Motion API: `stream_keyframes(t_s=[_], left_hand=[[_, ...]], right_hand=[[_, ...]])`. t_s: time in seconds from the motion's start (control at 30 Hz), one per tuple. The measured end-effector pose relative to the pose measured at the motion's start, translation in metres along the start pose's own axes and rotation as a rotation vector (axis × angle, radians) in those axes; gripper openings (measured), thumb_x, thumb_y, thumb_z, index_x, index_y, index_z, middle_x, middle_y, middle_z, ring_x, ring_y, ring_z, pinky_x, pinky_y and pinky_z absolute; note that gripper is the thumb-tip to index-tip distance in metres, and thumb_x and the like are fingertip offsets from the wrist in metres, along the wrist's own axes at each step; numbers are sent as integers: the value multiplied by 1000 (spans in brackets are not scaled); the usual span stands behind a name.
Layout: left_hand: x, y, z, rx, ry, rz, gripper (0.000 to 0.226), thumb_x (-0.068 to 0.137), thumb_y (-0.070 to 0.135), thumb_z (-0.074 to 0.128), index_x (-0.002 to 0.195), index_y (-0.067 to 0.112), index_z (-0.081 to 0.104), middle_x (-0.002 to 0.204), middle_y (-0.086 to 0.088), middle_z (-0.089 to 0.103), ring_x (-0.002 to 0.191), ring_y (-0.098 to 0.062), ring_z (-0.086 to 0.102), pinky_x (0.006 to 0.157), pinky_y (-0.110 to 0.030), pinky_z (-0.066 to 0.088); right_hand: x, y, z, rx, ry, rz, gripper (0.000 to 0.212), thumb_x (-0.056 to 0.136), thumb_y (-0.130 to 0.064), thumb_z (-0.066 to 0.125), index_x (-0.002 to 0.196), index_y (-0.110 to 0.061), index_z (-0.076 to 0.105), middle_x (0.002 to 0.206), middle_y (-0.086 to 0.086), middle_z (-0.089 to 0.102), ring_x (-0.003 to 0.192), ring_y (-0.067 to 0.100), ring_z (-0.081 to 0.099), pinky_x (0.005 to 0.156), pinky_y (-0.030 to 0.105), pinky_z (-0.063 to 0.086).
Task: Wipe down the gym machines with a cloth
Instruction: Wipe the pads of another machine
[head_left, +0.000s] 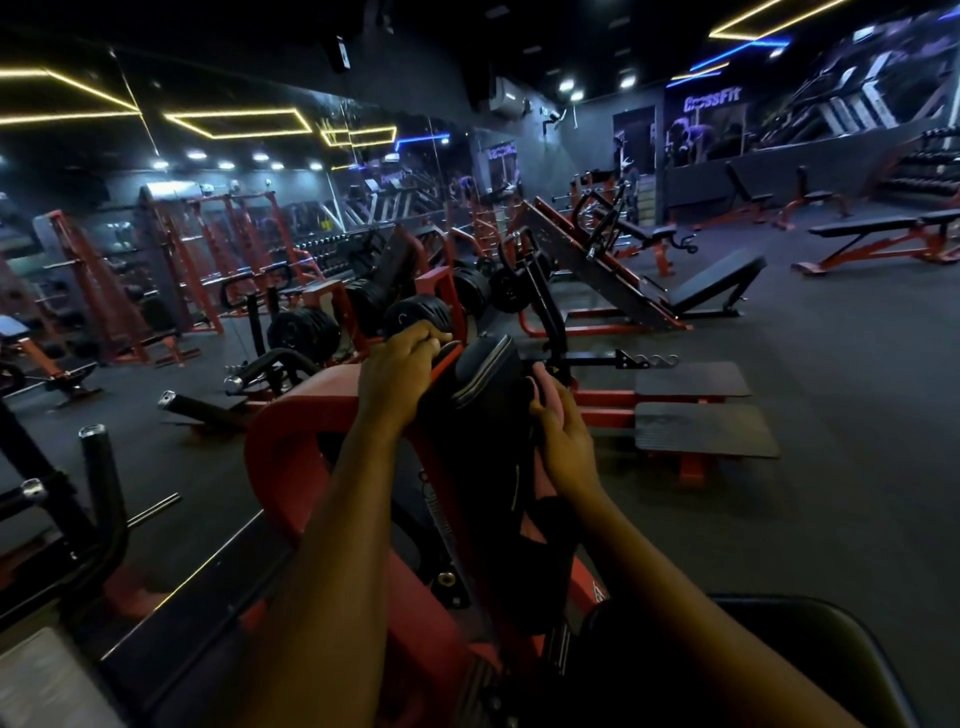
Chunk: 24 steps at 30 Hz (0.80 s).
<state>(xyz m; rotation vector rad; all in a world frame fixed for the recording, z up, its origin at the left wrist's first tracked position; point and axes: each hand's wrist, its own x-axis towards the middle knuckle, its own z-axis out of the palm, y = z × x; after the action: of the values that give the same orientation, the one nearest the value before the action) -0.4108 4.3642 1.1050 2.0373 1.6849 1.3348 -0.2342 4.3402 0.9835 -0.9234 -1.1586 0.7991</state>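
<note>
The dark rubber gym floor (831, 338) spreads around you, and directly ahead of you, filling the middle of the view, stands a red steel machine frame with a curved upper edge (291, 431). From that frame, an angled black and red leg-press sled (597, 270) sits well apart at about 1 o'clock, two flat black textured foot plates (706, 428) lie near at 3 o'clock, and a stack of round black weight plates (304, 332) stands at roughly 11 o'clock. A black padded seat (810, 654) shows at 5 o'clock, close below you. At the top of the frame, near 12 o'clock, sits a black stitched vinyl cushion (488, 374), tilted and facing you. Your left hand (402, 358) is at the cushion's 9 o'clock side, its fingers curled over the top of the red frame edge and gripping it, touching the cushion's left rim. Your right hand (563, 436) is at the cushion's 4 o'clock side, fingers curled around a pale pink cloth (541, 478) and holding it against the cushion's right face. The cloth shows above your fingertips and hangs down beside your wrist, between your hand and the black upholstery.
</note>
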Motion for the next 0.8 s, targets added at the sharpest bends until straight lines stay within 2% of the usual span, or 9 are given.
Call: stream_keyframes(t_s=[0.07,0.17,0.33,0.4,0.47,0.57,0.63,0.73,0.8], left_hand=[[-1,-1,-1,-17,-1,5,28,97,26,46,102,29,73,113,12,73,103,-15,65,88,-35,47],[-1,-4,0,-28,8,31,30,95,26,45,102,29,74,111,12,73,101,-13,65,86,-34,47],[2,-8,3,-13,7,39,29,98,23,45,102,30,73,113,11,73,102,-13,64,88,-33,47],[2,-8,4,-11,11,43,29,97,24,45,102,30,73,113,9,73,103,-16,65,90,-36,49],[1,-7,3,-24,9,36,30,94,27,44,101,30,73,113,10,73,104,-17,65,92,-39,49],[0,-5,1,-52,-7,15,36,87,34,41,101,30,74,112,9,74,106,-19,65,94,-42,50],[-1,-5,2,-68,-4,16,32,90,32,44,101,29,74,111,7,74,105,-19,66,94,-43,50],[1,-6,3,-63,14,30,29,98,20,48,103,28,75,114,6,73,107,-18,65,94,-36,49],[0,-7,2,-96,-7,44,30,96,25,46,105,28,75,115,9,73,109,-15,65,96,-35,49]], right_hand=[[12,-21,6,-6,33,-16,41,103,-40,52,144,-41,53,145,-16,54,134,8,51,115,45,43],[9,-53,18,-34,18,-137,42,105,-33,49,147,-41,49,151,-12,50,138,8,49,115,46,43],[-65,-46,35,-172,9,-332,60,103,-52,41,159,-46,22,166,-22,21,154,2,17,123,50,26],[-49,-49,36,-206,22,-300,58,102,-54,39,157,-48,23,166,-21,22,154,3,18,123,52,27],[-9,-56,32,-209,7,-227,57,98,-57,40,154,-49,31,163,-16,32,151,9,29,121,52,33],[26,-62,23,-123,-18,-130,61,95,-59,46,153,-40,41,158,-11,42,144,9,40,119,49,37],[5,-56,25,-141,-6,-146,62,97,-58,43,157,-42,32,164,-13,32,150,8,30,123,49,31],[-55,-36,29,-195,16,-213,66,99,-63,38,159,-49,15,168,-21,14,155,3,12,124,50,23],[-67,-27,31,-216,22,-235,66,99,-66,36,159,-51,12,168,-23,13,155,2,11,124,51,22]])
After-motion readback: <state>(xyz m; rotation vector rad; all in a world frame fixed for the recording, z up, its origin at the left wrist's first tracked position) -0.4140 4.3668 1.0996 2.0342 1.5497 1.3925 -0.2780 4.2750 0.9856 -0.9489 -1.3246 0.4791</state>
